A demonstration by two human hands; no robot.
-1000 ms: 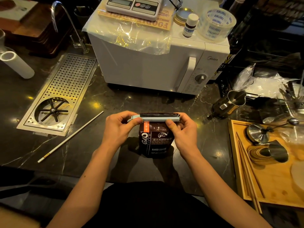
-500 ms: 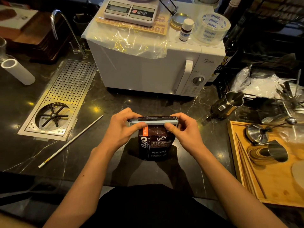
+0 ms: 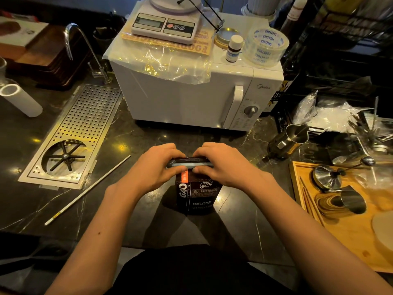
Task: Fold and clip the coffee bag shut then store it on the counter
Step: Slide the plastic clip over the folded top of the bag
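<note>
While the coffee bag [image 3: 196, 196] stands upright on the dark counter [image 3: 131, 211], one pale clip [image 3: 190, 165] lies across its folded top — likely being pressed closed. Left hand [image 3: 154, 168] and right hand [image 3: 223, 165] both pinch that clip, one at each end, steadying the bag. Beyond stands one white microwave [image 3: 187, 96].

Glossy dark coffee bag [image 3: 196, 196] on polished veined stone counter [image 3: 131, 137], beside perforated metal grate [image 3: 85, 124].
</note>
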